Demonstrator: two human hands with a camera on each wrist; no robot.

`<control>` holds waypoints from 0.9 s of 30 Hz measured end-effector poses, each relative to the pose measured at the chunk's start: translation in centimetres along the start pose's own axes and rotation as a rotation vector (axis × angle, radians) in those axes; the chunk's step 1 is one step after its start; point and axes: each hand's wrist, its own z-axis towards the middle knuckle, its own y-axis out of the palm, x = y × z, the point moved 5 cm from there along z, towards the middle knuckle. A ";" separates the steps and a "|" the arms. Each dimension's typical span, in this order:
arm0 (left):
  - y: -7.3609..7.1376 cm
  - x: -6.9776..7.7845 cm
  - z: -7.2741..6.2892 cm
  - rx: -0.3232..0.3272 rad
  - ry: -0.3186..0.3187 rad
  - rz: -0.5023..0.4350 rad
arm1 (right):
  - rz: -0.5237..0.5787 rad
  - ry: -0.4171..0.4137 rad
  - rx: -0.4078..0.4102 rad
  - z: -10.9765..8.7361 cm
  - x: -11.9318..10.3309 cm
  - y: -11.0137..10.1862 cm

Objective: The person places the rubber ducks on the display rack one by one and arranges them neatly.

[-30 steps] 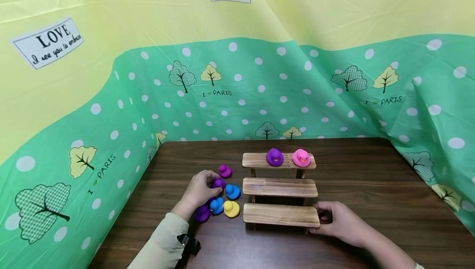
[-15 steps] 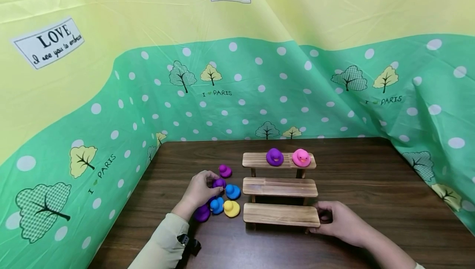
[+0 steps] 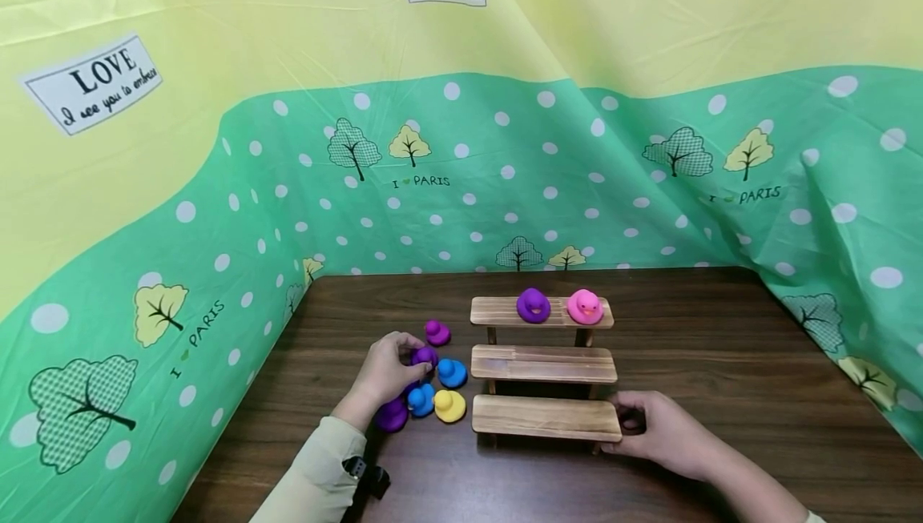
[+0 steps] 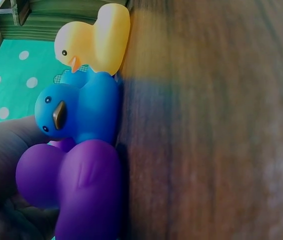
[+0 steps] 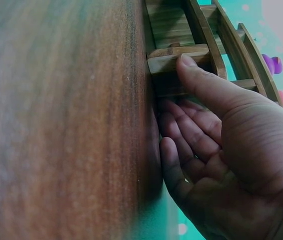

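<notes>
My left hand pinches a purple rubber duck between thumb and fingers, partly covering it. Close around it lie a magenta duck, two blue ducks, a yellow duck and another purple duck. In the left wrist view, that nearer purple duck hides much of the left hand. My right hand holds the right end of a three-tier wooden stand at its lowest tier. The right wrist view shows the thumb against a wooden crosspiece, fingers curled below.
On the stand's top tier sit a purple duck and a pink duck. All of it stands on a dark wooden table. A green and yellow printed cloth hangs behind and along both sides.
</notes>
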 end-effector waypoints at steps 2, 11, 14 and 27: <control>-0.1 0.0 0.0 0.005 0.003 0.001 | 0.004 0.002 -0.003 0.0 0.0 0.0; -1.0 0.6 0.0 0.027 0.005 -0.046 | -0.004 0.002 0.000 0.1 0.2 0.1; -1.3 1.0 0.0 0.051 0.012 -0.076 | -0.005 0.002 0.001 0.1 0.2 0.1; -2.5 2.3 -0.1 0.139 0.040 -0.172 | -0.007 -0.005 0.001 0.1 0.3 0.1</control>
